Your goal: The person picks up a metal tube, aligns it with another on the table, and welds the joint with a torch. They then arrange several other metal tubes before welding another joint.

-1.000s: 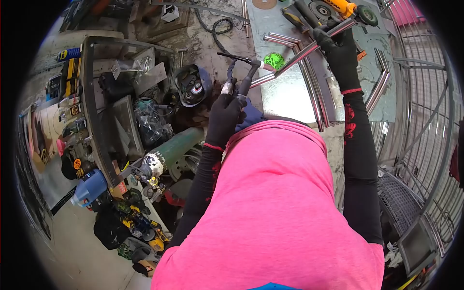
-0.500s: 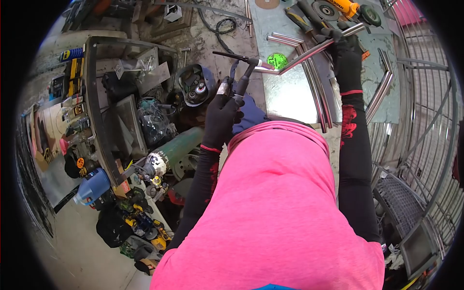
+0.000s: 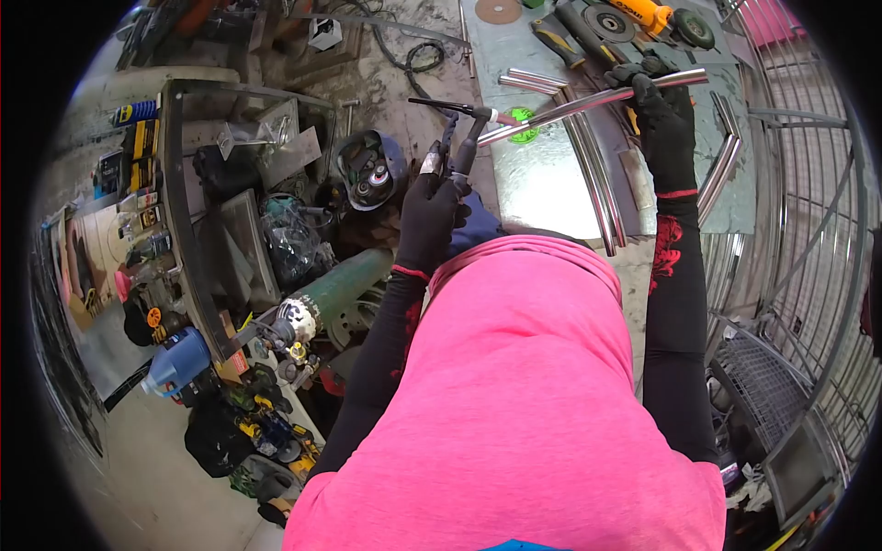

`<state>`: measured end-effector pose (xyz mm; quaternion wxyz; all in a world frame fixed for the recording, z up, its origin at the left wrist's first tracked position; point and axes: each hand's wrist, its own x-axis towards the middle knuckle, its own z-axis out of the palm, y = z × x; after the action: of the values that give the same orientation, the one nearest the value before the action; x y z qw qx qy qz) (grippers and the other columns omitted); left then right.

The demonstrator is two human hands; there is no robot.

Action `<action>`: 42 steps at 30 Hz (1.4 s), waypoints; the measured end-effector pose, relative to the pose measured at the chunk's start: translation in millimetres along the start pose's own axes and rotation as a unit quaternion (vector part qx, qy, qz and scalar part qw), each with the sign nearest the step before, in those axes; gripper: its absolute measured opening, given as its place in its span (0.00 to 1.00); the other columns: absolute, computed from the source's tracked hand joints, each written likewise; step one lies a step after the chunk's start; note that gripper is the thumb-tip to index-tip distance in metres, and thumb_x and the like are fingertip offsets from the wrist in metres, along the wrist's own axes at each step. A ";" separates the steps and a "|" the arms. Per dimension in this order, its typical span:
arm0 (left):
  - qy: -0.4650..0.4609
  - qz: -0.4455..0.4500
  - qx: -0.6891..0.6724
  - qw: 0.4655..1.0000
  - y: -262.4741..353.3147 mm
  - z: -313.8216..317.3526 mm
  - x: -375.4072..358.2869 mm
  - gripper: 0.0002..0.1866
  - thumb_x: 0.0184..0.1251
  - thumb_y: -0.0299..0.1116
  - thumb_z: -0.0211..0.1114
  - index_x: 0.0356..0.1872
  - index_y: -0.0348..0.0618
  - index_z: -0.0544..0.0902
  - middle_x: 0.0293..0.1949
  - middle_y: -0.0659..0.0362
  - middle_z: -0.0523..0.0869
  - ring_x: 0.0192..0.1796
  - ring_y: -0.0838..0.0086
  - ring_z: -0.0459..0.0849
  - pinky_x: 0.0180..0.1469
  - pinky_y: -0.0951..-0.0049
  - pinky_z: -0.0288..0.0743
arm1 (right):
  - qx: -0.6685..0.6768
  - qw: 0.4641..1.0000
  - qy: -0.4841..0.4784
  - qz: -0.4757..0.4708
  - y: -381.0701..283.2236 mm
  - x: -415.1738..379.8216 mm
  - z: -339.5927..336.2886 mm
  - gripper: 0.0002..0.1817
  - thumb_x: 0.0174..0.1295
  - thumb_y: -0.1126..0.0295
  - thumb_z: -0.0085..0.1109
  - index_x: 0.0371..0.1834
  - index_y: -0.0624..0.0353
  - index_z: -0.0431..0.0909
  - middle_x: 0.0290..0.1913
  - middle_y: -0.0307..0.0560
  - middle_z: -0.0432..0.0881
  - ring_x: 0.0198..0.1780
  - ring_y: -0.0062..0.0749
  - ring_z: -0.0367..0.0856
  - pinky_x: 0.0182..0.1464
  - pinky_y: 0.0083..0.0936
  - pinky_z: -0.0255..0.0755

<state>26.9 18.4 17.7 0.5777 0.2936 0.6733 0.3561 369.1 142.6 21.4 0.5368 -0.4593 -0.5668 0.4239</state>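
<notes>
My left hand (image 3: pixel 428 209), in a black glove, is closed around the handle of a welding torch (image 3: pixel 469 142). The torch's pale nozzle points right, close to the left part of a shiny bent metal tube (image 3: pixel 588 101). My right hand (image 3: pixel 663 124), also gloved in black, grips that tube near its right end. Under the tube lies a round green label (image 3: pixel 524 129) on the metal table (image 3: pixel 542 188). More bent tubes (image 3: pixel 597 184) rest on the table below the held one, and another bent pair (image 3: pixel 722 165) lies right of my right hand.
An orange angle grinder (image 3: pixel 643 13) and a cutting disc (image 3: pixel 497 10) lie at the table's far side. Left of the table are a helmet holding cans (image 3: pixel 372 173), a green gas cylinder (image 3: pixel 344 283) and a dark metal frame (image 3: pixel 188 220). Metal racks (image 3: pixel 808 211) stand at right.
The held tube has turned; its bend no longer shows as a sharp corner by the torch, and its right end sits lower. My right hand has moved slightly down, and the torch slightly left.
</notes>
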 end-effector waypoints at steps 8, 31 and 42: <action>-0.009 0.016 0.032 0.999 -0.6 4.6 6.9 0.16 0.77 0.38 0.70 0.48 0.31 0.84 0.37 0.57 0.88 0.30 0.76 0.87 0.31 0.73 0.79 | 0.118 0.991 0.054 0.038 -1.5 6.5 29.2 0.17 0.79 0.76 0.65 0.66 0.65 0.78 0.57 0.47 0.90 0.56 0.29 0.90 0.63 0.27 0.82; 0.010 0.007 0.029 1.000 0.3 5.7 5.3 0.13 0.81 0.38 0.68 0.51 0.36 0.85 0.36 0.60 0.87 0.29 0.78 0.84 0.30 0.75 0.77 | 0.131 0.980 0.070 0.136 57.9 -61.9 88.0 0.16 0.78 0.78 0.67 0.65 0.63 0.80 0.55 0.47 0.93 0.54 0.26 0.90 0.59 0.24 0.81; 0.004 0.025 0.082 0.996 24.2 6.6 0.5 0.30 0.79 0.34 0.66 0.78 0.35 0.76 0.36 0.60 0.86 0.29 0.80 0.83 0.29 0.75 0.77 | 0.131 0.980 0.084 0.121 62.9 -65.3 93.4 0.15 0.78 0.78 0.66 0.64 0.64 0.79 0.56 0.49 0.93 0.58 0.28 0.89 0.62 0.26 0.81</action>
<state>33.0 33.6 36.8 0.5400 0.3553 0.6951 0.3145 280.1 93.9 -60.1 0.5822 -0.4843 -0.3999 0.5163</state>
